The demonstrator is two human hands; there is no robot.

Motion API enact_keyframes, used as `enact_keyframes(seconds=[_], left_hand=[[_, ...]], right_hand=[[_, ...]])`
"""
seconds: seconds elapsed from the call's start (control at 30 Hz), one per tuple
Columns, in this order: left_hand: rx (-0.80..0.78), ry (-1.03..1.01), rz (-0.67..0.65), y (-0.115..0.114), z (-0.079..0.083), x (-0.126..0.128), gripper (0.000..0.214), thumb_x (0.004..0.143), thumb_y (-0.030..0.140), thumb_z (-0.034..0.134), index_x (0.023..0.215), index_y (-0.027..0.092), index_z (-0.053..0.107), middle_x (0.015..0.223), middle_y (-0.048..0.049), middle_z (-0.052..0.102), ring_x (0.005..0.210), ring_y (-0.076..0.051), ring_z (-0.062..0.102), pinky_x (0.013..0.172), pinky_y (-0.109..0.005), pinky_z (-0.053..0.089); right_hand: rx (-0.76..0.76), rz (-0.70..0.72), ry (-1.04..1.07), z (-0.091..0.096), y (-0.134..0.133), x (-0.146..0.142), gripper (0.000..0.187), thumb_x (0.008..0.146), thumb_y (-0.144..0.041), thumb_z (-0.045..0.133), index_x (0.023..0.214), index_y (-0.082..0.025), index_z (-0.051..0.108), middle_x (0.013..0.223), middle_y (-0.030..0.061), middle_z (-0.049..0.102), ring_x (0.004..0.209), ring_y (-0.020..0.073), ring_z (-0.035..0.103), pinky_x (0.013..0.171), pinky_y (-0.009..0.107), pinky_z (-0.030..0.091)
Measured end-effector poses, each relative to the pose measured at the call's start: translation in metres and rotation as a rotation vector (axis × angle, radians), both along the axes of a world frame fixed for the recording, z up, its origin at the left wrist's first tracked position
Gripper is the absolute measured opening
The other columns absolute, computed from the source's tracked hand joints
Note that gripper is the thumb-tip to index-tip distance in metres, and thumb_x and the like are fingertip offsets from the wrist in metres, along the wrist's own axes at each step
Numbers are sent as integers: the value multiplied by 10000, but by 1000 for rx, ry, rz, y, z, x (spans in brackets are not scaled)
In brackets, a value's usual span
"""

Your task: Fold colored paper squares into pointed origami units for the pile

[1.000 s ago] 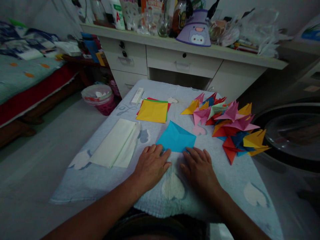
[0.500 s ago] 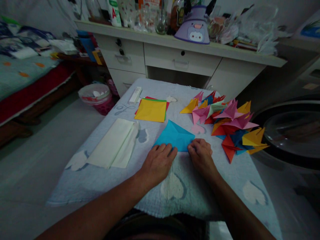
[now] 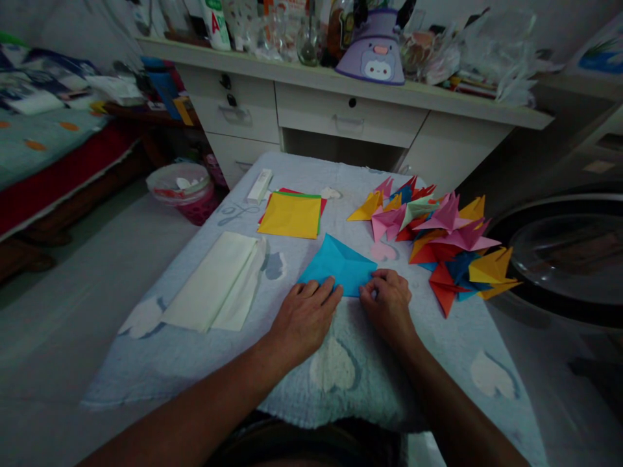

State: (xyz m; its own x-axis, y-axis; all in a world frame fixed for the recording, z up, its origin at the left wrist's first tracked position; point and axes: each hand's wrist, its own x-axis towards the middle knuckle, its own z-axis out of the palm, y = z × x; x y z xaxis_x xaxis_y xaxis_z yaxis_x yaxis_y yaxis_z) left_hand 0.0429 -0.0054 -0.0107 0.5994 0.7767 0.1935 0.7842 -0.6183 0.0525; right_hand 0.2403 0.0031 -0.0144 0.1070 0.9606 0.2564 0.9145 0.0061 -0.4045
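Note:
A folded sheet of blue origami paper (image 3: 339,261) lies on the cloth-covered table in front of me, its pointed corner facing away. My left hand (image 3: 310,311) rests flat over its lower left edge, fingers stretched out and covering that corner. At the lower right edge, my right hand (image 3: 388,299) is closed, with thumb and index finger pinching the paper's edge. Behind the blue sheet sits a stack of square coloured paper (image 3: 291,216), yellow on top, with green and red edges showing. Several folded paper cranes (image 3: 448,243) in many colours are heaped to the right.
Folded whitish paper (image 3: 214,279) lies on the left of the patterned tablecloth (image 3: 204,363). A small white box (image 3: 259,186) is near the far left corner. Beyond the table stand a cluttered white desk (image 3: 311,104), a pink waste bin (image 3: 195,201) and a round machine door (image 3: 559,259).
My right hand has slid slightly left along the paper's lower edge. My left hand stays pressed on the paper. The whole view has shifted a little.

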Motion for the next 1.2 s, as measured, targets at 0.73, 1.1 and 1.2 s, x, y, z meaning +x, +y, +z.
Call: enact_keyframes(seconds=[0.73,1.1,1.2], left_hand=[[-54,-23,-20,-2,2,-3,572,917,593,474,1404,296,431,1515,-16,421,1119,-268,475,873,-420,374],[-73,-3,-22,-2,4,-2,577,905,593,499,1393,288,456,1522,-33,413,1121,-280,477,874,-417,369],[-74,-13,-16,-1,4,-2,590,901,576,521,1388,249,453,1517,-37,421,1132,-278,477,891,-425,383]], right_hand=[[-25,-15,-64,1,-1,-2,91,833,-272,594,814,-195,638,1049,94,588,978,271,478,825,409,362],[-50,424,-103,13,-13,-3,337,902,-108,486,1120,-268,687,1035,29,685,1006,215,492,949,398,303],[-29,453,-166,13,-18,0,306,900,-142,531,1140,-260,680,1072,34,689,1042,224,497,984,418,274]])
